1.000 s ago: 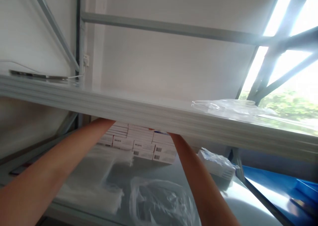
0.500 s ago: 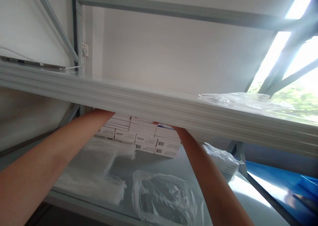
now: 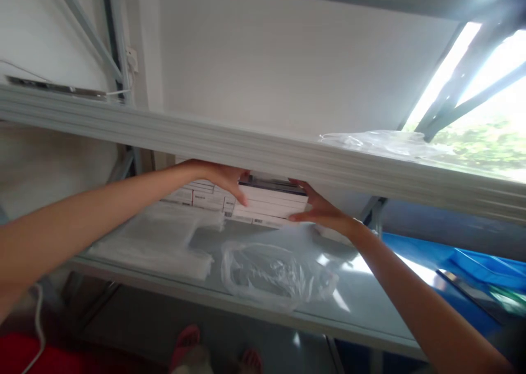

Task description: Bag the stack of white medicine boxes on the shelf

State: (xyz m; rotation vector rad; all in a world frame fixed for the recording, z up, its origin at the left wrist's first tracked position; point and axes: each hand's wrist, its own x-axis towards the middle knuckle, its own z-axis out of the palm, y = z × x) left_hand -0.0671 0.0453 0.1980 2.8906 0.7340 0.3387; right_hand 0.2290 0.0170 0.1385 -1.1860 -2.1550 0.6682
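Note:
Both my hands hold a small stack of flat white boxes [image 3: 269, 203] between them, just under the upper shelf's front edge [image 3: 263, 149]. My left hand [image 3: 224, 179] presses the stack's left end, fingers curled over it. My right hand [image 3: 322, 209] clasps its right end. The top box has a dark face. Behind and to the left, more white boxes [image 3: 193, 196] with barcodes stay stacked on the lower shelf [image 3: 370, 313].
A crumpled clear plastic bag [image 3: 275, 275] lies on the lower shelf in front of the stack; flat clear bags [image 3: 156, 242] lie to its left. More plastic [image 3: 370, 141] sits on the upper shelf. Blue bins [image 3: 476, 270] stand at right. Feet [image 3: 189, 344] show on the floor below.
My hands were hidden behind the upper shelf's edge, deep among the boxes; they have drawn back toward me with a stack of boxes. The view has tilted downward.

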